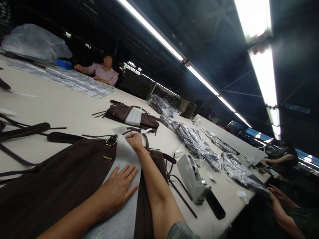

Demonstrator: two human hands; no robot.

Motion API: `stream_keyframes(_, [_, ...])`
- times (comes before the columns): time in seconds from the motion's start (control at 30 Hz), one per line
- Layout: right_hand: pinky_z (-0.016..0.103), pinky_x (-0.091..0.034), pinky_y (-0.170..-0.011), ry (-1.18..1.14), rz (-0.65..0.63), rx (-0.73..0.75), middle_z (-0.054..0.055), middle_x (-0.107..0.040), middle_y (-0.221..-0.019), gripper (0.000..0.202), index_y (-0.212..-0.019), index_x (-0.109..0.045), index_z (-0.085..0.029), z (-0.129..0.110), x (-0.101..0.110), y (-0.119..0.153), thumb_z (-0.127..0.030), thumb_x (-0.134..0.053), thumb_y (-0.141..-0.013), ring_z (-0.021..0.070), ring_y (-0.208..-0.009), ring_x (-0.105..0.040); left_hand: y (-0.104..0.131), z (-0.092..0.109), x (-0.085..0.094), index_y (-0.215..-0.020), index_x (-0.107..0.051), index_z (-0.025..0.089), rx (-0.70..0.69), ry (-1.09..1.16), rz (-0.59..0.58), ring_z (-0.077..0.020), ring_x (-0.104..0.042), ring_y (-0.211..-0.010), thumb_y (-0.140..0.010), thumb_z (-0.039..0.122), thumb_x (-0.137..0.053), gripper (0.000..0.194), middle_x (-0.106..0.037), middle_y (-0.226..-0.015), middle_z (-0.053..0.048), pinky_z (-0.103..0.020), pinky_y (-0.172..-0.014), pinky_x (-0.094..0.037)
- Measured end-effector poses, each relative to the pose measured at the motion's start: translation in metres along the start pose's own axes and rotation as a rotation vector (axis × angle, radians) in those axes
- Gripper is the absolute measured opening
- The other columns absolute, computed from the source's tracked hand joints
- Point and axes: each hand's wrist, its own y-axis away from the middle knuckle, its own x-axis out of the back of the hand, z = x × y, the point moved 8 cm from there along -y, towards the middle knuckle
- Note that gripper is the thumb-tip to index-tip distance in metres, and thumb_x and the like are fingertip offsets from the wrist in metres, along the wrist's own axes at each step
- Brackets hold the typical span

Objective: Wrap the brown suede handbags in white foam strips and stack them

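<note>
White worktable [74, 116] under strip lights [154, 34], view tilted; dark brown garment [74, 169] spreads from lower left to bottom center, pale sheet [124, 152] lying on it. Left hand [122, 189] rests flat on sheet, gripping nothing; right hand [134, 141] bends at sheet's top end, can't tell if pinching. Garment looks thick, fairly heavy, floppy: best held by both side edges. Sheet seems light, creasable, maybe slippery: take by corners
</note>
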Motion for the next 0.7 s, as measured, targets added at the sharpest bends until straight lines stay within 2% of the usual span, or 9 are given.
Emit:
stream_keyframes(0.1, [0.029,-0.045,-0.092,0.168,-0.021,0.092,-0.002,-0.070,-0.091,0.016,-0.076,-0.069,-0.021,-0.021,-0.018,0.012,-0.018,-0.079,-0.064,0.0188,-0.096,-0.061,-0.004,-0.006,-0.011,-0.144,-0.047,0.016,-0.039,-0.038,0.076,-0.0311,-0.031,-0.144,-0.096,0.049,-0.031,0.060,-0.040,-0.151,-0.013,-0.061,-0.117,-0.024])
stream_keyframes(0.17, [0.032,-0.042,-0.098,0.262,0.026,0.104,0.000,-0.069,-0.106,0.019,-0.088,-0.070,-0.023,-0.024,-0.017,0.014,-0.024,-0.079,-0.071,0.0199,-0.108,-0.058,-0.007,-0.012,-0.018,-0.142,-0.049,0.017,-0.049,-0.075,0.124,-0.0319,-0.033,-0.144,-0.096,0.050,-0.031,0.060,-0.041,-0.151,-0.013,-0.061,-0.116,-0.025])
stream_keyframes(0.3, [0.033,-0.047,-0.090,0.336,0.168,-0.070,0.009,-0.068,-0.106,0.016,-0.099,-0.068,-0.018,0.001,0.019,0.009,-0.029,-0.065,-0.088,0.0239,-0.104,-0.061,-0.009,-0.018,-0.023,-0.145,-0.046,0.018,-0.049,-0.102,0.104,-0.0328,-0.033,-0.143,-0.096,0.050,-0.033,0.060,-0.041,-0.151,-0.011,-0.060,-0.116,-0.027])
stream_keyframes(0.37, [0.038,-0.047,-0.091,0.349,0.255,-0.174,0.017,-0.065,-0.112,0.030,-0.112,-0.064,-0.012,0.017,0.043,0.008,-0.024,-0.067,-0.085,0.0287,-0.107,-0.061,-0.007,-0.015,-0.020,-0.146,-0.044,0.019,-0.039,-0.103,0.069,-0.0320,-0.032,-0.144,-0.096,0.049,-0.033,0.060,-0.038,-0.152,-0.010,-0.058,-0.117,-0.027])
stream_keyframes(0.47, [0.044,-0.040,-0.102,0.376,0.364,-0.218,0.025,-0.049,-0.135,0.057,-0.135,-0.047,-0.009,0.023,0.066,0.005,-0.021,-0.068,-0.083,0.0330,-0.127,-0.048,-0.004,-0.011,-0.015,-0.147,-0.041,0.019,-0.015,-0.094,0.016,-0.0307,-0.029,-0.145,-0.097,0.050,-0.031,0.060,-0.034,-0.154,-0.009,-0.056,-0.118,-0.025])
stream_keyframes(0.5, [0.044,-0.037,-0.105,0.381,0.366,-0.200,0.025,-0.047,-0.138,0.055,-0.136,-0.046,-0.011,0.020,0.066,0.003,-0.022,-0.065,-0.085,0.0323,-0.131,-0.044,-0.003,-0.010,-0.014,-0.148,-0.040,0.020,-0.012,-0.085,0.009,-0.0305,-0.028,-0.146,-0.097,0.051,-0.031,0.060,-0.033,-0.155,-0.008,-0.056,-0.119,-0.024])
stream_keyframes(0.57, [0.043,-0.039,-0.103,0.375,0.289,-0.162,0.021,-0.055,-0.130,0.038,-0.124,-0.058,-0.014,0.013,0.052,-0.002,-0.025,-0.062,-0.088,0.0310,-0.127,-0.049,-0.003,-0.009,-0.012,-0.148,-0.039,0.020,-0.010,-0.062,0.010,-0.0303,-0.026,-0.146,-0.097,0.053,-0.029,0.062,-0.032,-0.155,-0.008,-0.056,-0.119,-0.022])
stream_keyframes(0.63, [0.040,-0.046,-0.093,0.348,0.138,-0.140,0.015,-0.068,-0.105,0.018,-0.097,-0.070,-0.015,0.007,0.026,-0.005,-0.025,-0.068,-0.082,0.0300,-0.108,-0.061,-0.003,-0.009,-0.012,-0.149,-0.038,0.019,-0.010,-0.046,0.009,-0.0303,-0.025,-0.147,-0.097,0.055,-0.027,0.064,-0.032,-0.156,-0.008,-0.056,-0.120,-0.021])
stream_keyframes(0.7, [0.034,-0.049,-0.084,0.297,-0.010,-0.104,0.008,-0.071,-0.083,0.006,-0.077,-0.072,-0.017,0.000,-0.001,-0.006,-0.021,-0.074,-0.073,0.0257,-0.091,-0.066,-0.003,-0.008,-0.012,-0.149,-0.038,0.018,-0.012,-0.042,0.000,-0.0304,-0.024,-0.147,-0.097,0.056,-0.027,0.066,-0.032,-0.156,-0.008,-0.057,-0.120,-0.019])
